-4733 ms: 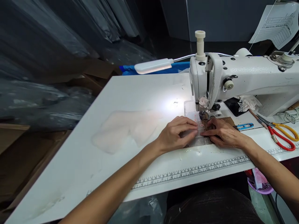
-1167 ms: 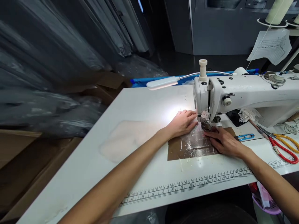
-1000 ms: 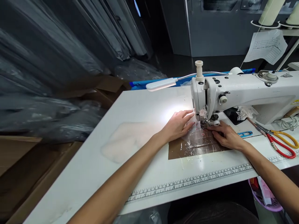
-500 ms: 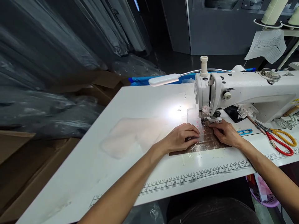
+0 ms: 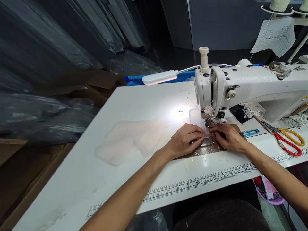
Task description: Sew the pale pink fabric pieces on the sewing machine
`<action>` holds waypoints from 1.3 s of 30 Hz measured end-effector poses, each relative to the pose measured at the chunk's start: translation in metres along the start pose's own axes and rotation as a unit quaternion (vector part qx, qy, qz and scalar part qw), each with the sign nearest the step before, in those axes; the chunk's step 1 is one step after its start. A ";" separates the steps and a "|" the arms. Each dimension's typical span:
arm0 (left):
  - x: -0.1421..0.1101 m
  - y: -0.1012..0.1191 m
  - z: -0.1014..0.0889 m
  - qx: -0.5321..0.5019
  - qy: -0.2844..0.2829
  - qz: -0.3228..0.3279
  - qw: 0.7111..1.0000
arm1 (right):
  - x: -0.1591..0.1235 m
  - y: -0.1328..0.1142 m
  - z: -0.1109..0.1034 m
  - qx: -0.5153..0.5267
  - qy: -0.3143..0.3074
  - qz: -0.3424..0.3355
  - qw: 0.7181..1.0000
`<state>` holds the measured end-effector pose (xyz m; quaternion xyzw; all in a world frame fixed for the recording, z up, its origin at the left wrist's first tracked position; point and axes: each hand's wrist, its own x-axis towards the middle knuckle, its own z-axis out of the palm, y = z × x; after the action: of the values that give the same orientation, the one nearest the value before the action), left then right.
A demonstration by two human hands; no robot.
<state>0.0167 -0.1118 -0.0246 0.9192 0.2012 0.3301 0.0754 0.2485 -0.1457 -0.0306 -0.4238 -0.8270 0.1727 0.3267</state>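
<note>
A sewing machine [image 5: 235, 86] stands at the right of the white table, its presser foot [image 5: 209, 123] down close to a thin see-through piece [image 5: 196, 118] with small pink marks. My left hand [image 5: 186, 138] lies left of the foot, fingers and thumb drawn together at the near part of this piece. On the other side my right hand [image 5: 228, 136] is bent, its fingertips at the piece's right edge beside the foot. Beneath both hands is a shiny brown sheet [image 5: 204, 150]. What exactly the fingertips grip is partly hidden.
Blue thread snips [image 5: 250, 132] and scissors with red and yellow handles [image 5: 290, 139] lie right of my right hand. A lit lamp [image 5: 160, 78] hangs over the table [image 5: 79, 179]. A printed ruler [image 5: 192, 184] runs along the front edge; a purple basket [image 5: 274, 201] sits below.
My left hand was spread flat farther back beside the needle about a second ago; it has come nearer to me and its fingers have closed. My right hand stays by the foot. The view shifted slightly.
</note>
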 end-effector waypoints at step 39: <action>0.004 0.006 0.002 0.066 -0.007 0.118 0.991 | -0.003 0.006 0.002 -0.095 -0.057 -0.054 0.992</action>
<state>0.0227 -0.1153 -0.0227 0.9417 0.1125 0.3163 -0.0233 0.2522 -0.1446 -0.0363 -0.3966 -0.8788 0.0993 0.2462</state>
